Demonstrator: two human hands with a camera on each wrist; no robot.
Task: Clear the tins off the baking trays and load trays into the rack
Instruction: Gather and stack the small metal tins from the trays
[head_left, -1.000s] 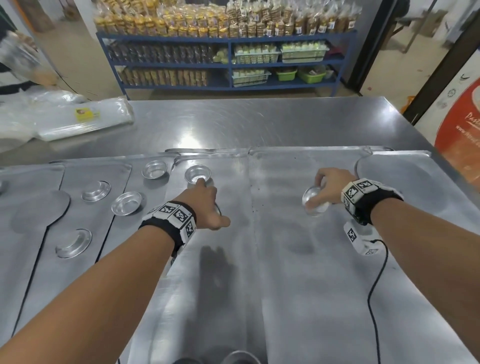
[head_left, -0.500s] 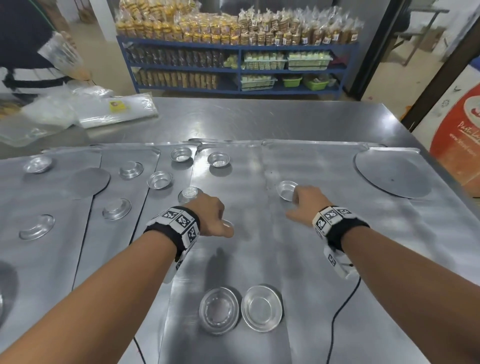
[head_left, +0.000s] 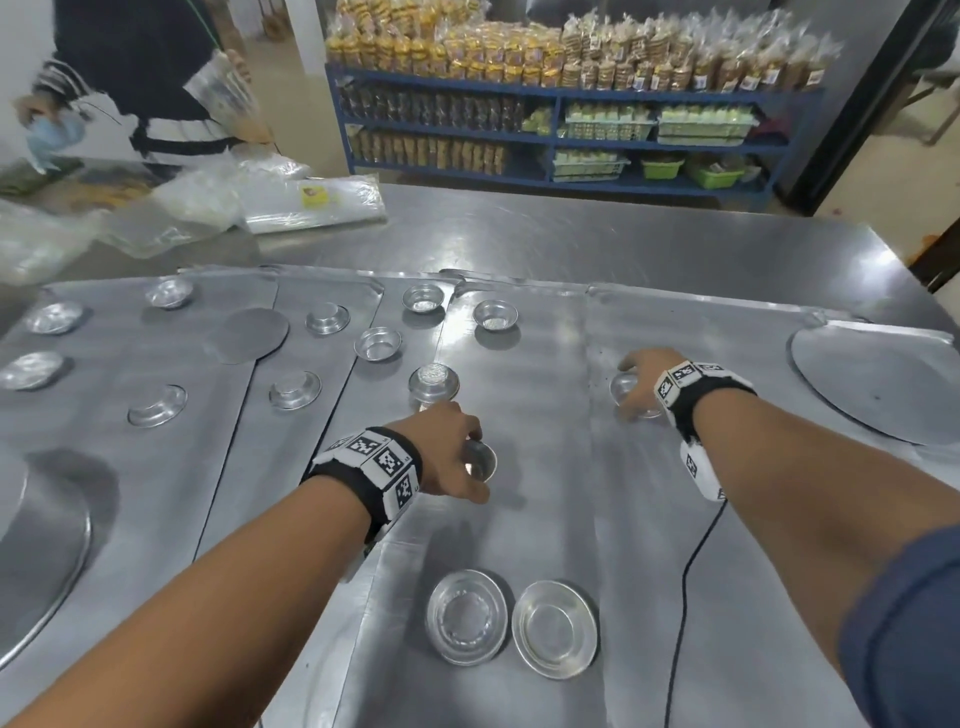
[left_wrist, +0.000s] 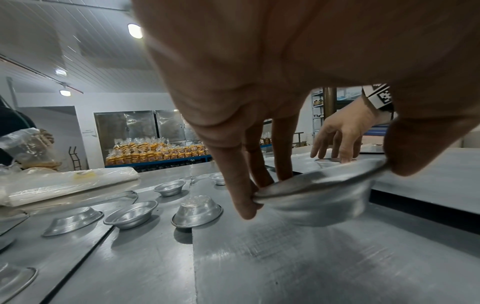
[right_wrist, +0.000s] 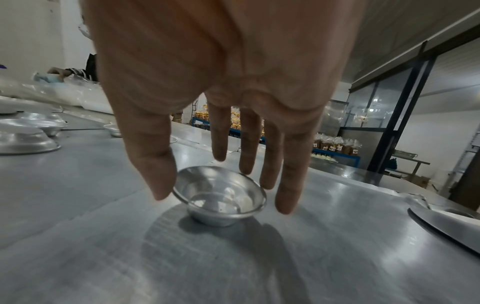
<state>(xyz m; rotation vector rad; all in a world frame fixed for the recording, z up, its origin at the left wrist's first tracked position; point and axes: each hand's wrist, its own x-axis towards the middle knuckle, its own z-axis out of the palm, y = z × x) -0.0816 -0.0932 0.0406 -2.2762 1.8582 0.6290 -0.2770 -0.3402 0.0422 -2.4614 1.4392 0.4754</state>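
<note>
Several flat aluminium trays (head_left: 545, 415) lie side by side on a steel table, with small round tins scattered on them. My left hand (head_left: 470, 467) pinches the rim of one small tin (head_left: 480, 460) between thumb and fingertips and holds it tilted, as the left wrist view shows the left hand (left_wrist: 324, 185) and tin (left_wrist: 319, 201). My right hand (head_left: 631, 387) is spread over another tin (head_left: 623, 389). In the right wrist view that tin (right_wrist: 221, 197) stands on the tray, the right hand (right_wrist: 221, 181) has straight fingers around it, and the thumb touches the rim.
Two wider shallow tins (head_left: 466, 617) (head_left: 554, 629) sit near the front. An upturned tin (head_left: 434, 382) and others (head_left: 495, 315) lie beyond my left hand. Flat round discs (head_left: 878, 384) (head_left: 253, 335) rest on the trays. A person (head_left: 156, 104) handles plastic bags (head_left: 311, 200) at the back left.
The right hand, beside its tin half a second ago, now spreads over it. The left hand keeps hold of its tin. My view has tilted down towards the front tins.
</note>
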